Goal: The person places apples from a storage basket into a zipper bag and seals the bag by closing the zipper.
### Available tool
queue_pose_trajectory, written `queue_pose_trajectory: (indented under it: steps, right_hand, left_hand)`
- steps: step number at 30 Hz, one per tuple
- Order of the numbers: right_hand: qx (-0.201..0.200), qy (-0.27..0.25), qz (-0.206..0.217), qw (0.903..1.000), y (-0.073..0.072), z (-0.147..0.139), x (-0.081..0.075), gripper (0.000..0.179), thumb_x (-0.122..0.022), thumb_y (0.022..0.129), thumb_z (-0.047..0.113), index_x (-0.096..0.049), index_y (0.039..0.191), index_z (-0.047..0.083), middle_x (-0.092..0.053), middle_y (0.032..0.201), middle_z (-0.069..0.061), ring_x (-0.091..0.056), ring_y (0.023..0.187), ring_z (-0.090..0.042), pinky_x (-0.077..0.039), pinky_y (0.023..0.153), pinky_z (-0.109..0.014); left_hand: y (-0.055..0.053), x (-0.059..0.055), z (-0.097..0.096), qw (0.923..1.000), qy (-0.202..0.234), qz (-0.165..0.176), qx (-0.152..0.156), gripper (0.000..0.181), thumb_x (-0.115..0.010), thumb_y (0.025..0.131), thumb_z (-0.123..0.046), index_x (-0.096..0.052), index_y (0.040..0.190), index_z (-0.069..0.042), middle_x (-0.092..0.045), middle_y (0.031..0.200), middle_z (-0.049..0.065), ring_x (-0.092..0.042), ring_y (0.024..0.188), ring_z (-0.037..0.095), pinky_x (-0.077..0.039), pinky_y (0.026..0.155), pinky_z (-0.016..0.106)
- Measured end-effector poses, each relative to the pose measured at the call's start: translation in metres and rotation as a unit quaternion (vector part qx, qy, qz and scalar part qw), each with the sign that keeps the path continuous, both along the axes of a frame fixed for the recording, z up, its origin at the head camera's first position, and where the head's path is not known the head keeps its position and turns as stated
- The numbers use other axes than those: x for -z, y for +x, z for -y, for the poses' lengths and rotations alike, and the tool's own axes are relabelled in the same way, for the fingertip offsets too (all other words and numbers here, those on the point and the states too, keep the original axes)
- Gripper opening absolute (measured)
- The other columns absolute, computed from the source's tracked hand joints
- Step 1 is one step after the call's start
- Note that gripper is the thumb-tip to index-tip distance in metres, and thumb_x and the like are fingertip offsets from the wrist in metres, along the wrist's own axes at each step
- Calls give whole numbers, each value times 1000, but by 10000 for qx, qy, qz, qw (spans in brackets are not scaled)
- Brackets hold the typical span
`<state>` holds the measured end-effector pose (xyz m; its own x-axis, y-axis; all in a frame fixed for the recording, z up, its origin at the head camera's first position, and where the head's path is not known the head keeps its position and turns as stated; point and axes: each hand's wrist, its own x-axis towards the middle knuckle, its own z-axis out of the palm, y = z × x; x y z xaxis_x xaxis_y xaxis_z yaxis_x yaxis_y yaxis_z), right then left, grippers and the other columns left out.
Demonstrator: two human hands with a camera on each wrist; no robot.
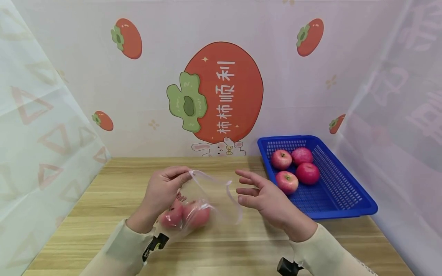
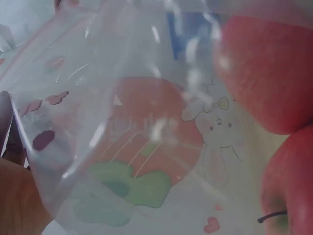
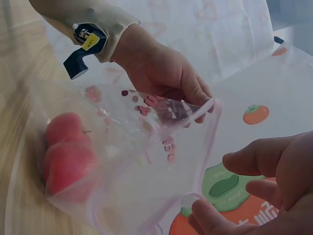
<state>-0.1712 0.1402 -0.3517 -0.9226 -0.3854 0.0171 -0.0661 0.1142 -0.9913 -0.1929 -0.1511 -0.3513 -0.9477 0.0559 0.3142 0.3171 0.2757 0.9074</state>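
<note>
A clear plastic zip bag (image 1: 221,195) with a pinkish rim and red print stands with its mouth parted. My left hand (image 1: 162,193) pinches one upper corner of the rim between thumb and fingers. Low in the bag lie two red apples (image 1: 197,214), which the left wrist view shows large through the film (image 2: 122,58). My right hand (image 1: 271,201) hovers beside the other side of the mouth, fingers spread and slightly bent, holding nothing. In the right wrist view its fingertips are close to the white slider (image 3: 190,199); I cannot tell whether they touch.
A blue plastic basket (image 1: 345,180) stands at the right on the wooden table (image 1: 121,180). Several red apples (image 1: 287,182) lie in it, toward its left side. Behind the table rises a white cloth backdrop (image 1: 155,50) with persimmon prints; cloth also hangs at both sides.
</note>
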Motion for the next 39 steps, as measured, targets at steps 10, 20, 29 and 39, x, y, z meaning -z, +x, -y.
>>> queue_pose_trajectory:
  steps: [10,20,29,39]
  right_hand:
    - [107,-55,9,9999,0,-6,0,64,-69,92,1,-45,150,13,-40,146,-24,-53,126,-38,-48,98,-46]
    - [381,-59,-41,9992,-10,-28,-2,68,-69,91,1,-40,152,11,-38,147,-25,-51,127,-39,-50,95,-43]
    - [764,-310,478,9954,-40,-85,-22,69,-63,99,14,-26,158,11,-29,150,-23,-52,121,-29,-51,94,-43]
    - [917,325,1631,9818,-80,-142,-13,83,-64,99,28,-10,161,14,-2,162,-24,-18,140,-54,-27,107,-66]
  left_hand:
    - [0,-1,0,9995,-168,-249,5,11,-77,89,-21,-79,98,-14,-70,86,4,-53,62,27,-46,49,28]
    - [0,0,1,9999,-56,-101,0,12,-77,90,-22,-79,98,-13,-71,89,6,-55,68,33,-51,47,31]
    - [1,-1,-1,9999,14,-6,-118,13,-78,89,-22,-79,98,-13,-70,88,9,-54,67,27,-52,47,32]
    - [1,-2,-2,9999,63,97,-53,15,-78,89,-23,-79,99,-12,-69,87,7,-54,64,24,-52,47,33]
